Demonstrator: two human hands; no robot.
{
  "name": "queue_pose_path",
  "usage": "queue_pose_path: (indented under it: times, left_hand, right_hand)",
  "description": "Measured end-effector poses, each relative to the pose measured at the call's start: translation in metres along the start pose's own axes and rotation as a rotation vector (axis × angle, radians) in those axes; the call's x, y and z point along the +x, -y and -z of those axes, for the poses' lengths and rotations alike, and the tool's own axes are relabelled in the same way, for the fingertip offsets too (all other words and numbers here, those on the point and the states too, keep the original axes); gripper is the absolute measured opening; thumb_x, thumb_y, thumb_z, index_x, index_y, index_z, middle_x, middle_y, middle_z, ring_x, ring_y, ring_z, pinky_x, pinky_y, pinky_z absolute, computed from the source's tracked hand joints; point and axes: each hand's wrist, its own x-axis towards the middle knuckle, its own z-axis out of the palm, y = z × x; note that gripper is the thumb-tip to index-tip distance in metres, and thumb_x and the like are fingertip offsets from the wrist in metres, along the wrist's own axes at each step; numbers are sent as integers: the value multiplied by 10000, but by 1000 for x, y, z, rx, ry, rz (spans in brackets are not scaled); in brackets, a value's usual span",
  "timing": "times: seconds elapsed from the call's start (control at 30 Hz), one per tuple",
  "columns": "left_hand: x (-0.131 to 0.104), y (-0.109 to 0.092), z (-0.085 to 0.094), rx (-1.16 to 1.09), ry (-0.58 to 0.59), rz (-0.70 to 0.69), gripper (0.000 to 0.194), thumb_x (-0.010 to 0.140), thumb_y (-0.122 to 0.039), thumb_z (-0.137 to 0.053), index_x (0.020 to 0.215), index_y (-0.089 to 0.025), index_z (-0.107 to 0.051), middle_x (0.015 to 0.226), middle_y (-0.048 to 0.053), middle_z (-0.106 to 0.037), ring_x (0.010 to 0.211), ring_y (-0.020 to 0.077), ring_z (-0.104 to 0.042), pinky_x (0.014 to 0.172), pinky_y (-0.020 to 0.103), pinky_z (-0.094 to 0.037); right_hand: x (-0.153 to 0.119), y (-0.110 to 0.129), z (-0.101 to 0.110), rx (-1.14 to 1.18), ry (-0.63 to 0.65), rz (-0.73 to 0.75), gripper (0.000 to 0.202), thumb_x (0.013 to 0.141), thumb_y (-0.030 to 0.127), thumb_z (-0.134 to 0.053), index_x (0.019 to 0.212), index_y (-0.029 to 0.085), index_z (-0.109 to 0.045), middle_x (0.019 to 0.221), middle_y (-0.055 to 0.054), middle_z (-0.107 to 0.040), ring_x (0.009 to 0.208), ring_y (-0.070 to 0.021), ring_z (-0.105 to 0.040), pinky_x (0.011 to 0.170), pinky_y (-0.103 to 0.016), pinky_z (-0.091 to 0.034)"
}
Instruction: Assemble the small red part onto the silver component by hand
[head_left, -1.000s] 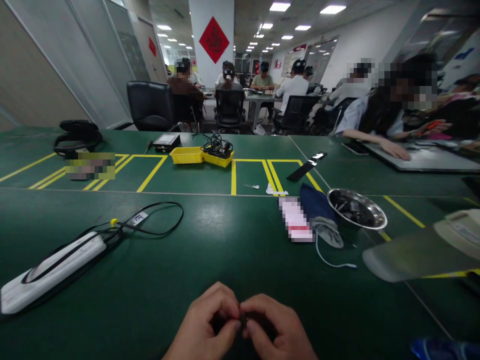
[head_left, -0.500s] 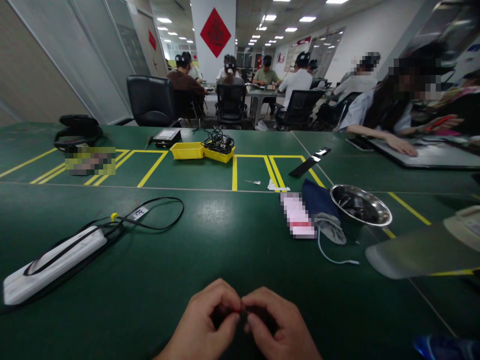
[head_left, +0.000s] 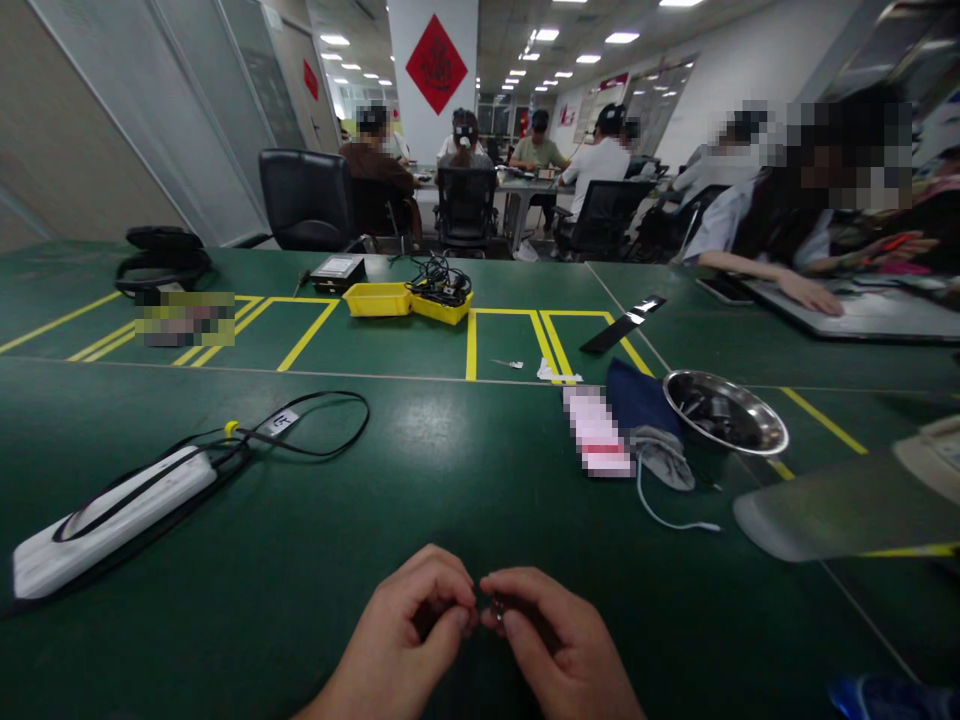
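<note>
Low in the head view, my left hand point(head_left: 409, 625) is closed in a pinch, thumb against forefinger. What it holds, if anything, is hidden. Close beside it on the right, my right hand point(head_left: 562, 635) pinches a small shiny metal piece point(head_left: 498, 606) between thumb and fingers; its exact kind is too small to tell. A narrow gap separates the fingertips of the two hands. Both hands are above the green table point(head_left: 427, 490).
At left lies a white power strip point(head_left: 112, 520) with a black cord. A steel bowl point(head_left: 776, 437) of dark parts, a navy pouch point(head_left: 637, 395) and a frosted bottle point(head_left: 825, 505) are at right. Yellow trays point(head_left: 377, 300) stand farther back. A co-worker's hand point(head_left: 806, 292) rests at far right.
My fingertips, touching or nearly so before, have moved slightly apart. The small shiny piece now shows in my right hand. The whole view has shifted a little.
</note>
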Motion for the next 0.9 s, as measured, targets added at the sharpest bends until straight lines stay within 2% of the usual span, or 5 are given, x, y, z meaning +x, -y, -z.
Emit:
queue_pose_path:
  times: [0.17, 0.37, 0.57, 0.73, 0.9]
  left_hand:
    - [1, 0, 0, -9, 36, -14, 168, 832, -101, -500, 761, -189, -624, 840, 43, -598, 789, 153, -589, 727, 263, -462]
    - [2, 5, 0, 45, -39, 10, 82, 777, -104, -576, 757, -184, -579, 874, 40, -569, 763, 143, -558, 668, 239, -442]
    - [-1, 7, 1, 51, 22, 35, 64, 803, -137, -558, 806, -191, -591, 824, 37, -597, 730, 149, -559, 665, 251, -444]
    - [1, 4, 1, 31, -14, -8, 58, 791, -140, -563, 762, -187, -582, 902, 60, -601, 809, 168, -585, 700, 261, -457]
    - [1, 5, 1, 69, -20, -26, 91, 761, -109, -590, 727, -186, -555, 823, 35, -560, 771, 157, -562, 686, 261, -443]
  right_hand:
    - [1, 1, -1, -61, -10, 48, 237, 820, 116, -529, 1006, 217, -637, 925, -59, -657, 818, -170, -637, 731, -271, -521]
    - [1, -1, -2, -49, -37, 30, 383, 751, 60, -551, 1084, 238, -611, 912, -38, -624, 802, -158, -623, 709, -257, -514]
    - [2, 2, 0, -68, -68, 58, 248, 762, 84, -561, 953, 225, -632, 897, -43, -607, 784, -160, -607, 665, -252, -501]
    - [3, 1, 0, 3, -32, 74, 285, 812, 99, -510, 1039, 225, -629, 1014, -77, -629, 858, -175, -627, 730, -277, -530]
    - [2, 1, -2, -58, -18, 63, 304, 767, 65, -549, 1009, 226, -637, 891, -40, -636, 790, -158, -622, 690, -262, -504]
